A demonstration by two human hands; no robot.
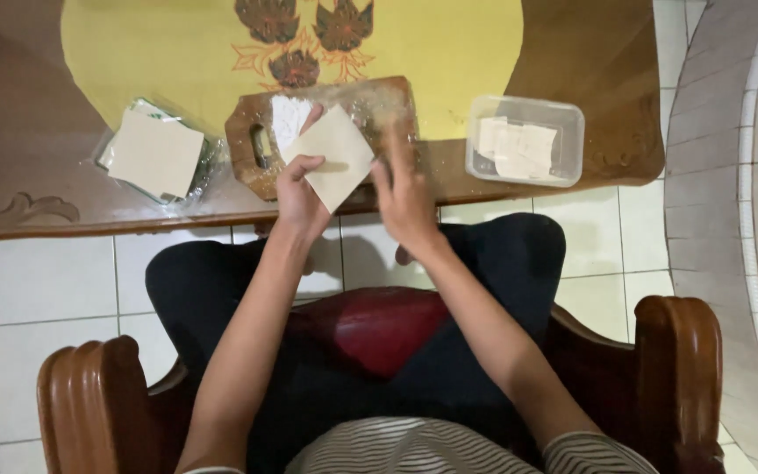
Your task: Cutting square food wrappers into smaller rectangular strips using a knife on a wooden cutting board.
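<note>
A seated person's left hand [298,195] pinches a pale square wrapper [332,158], tilted like a diamond over the floured wooden board [256,114] on the surface; the right hand [404,195], fingers loosely extended, rests at its right corner.

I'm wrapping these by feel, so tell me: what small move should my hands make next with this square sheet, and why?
Probably lay the square sheet flat on the wooden board. The left hand pinches its edge so it hangs diamond-wise above the floury board, and the right hand is beside it.
</note>
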